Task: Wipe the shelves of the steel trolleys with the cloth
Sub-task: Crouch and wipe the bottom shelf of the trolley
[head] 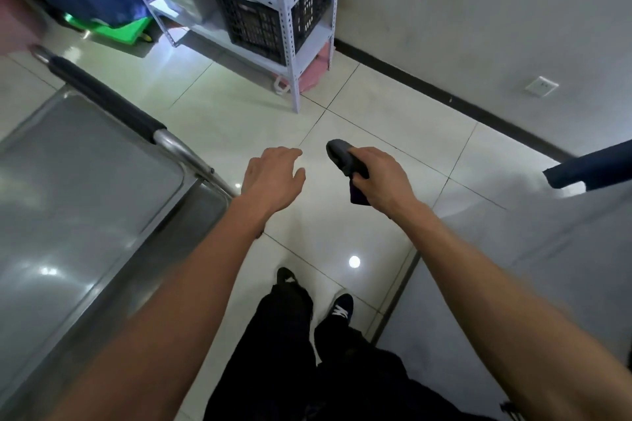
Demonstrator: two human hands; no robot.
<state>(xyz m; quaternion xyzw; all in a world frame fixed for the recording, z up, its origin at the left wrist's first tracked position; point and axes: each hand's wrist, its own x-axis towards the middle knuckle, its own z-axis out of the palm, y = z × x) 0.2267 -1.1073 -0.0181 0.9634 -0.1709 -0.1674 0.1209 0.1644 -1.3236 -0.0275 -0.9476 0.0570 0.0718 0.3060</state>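
right hand (381,178) fingers curled round cloth (345,161) | left hand (272,178) fingers relaxed, empty

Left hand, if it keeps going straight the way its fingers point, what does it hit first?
Probably nothing close: the left hand points forward over bare floor tiles. Farther along that line stands the white shelf rack, though depth is hard to judge from the head view.
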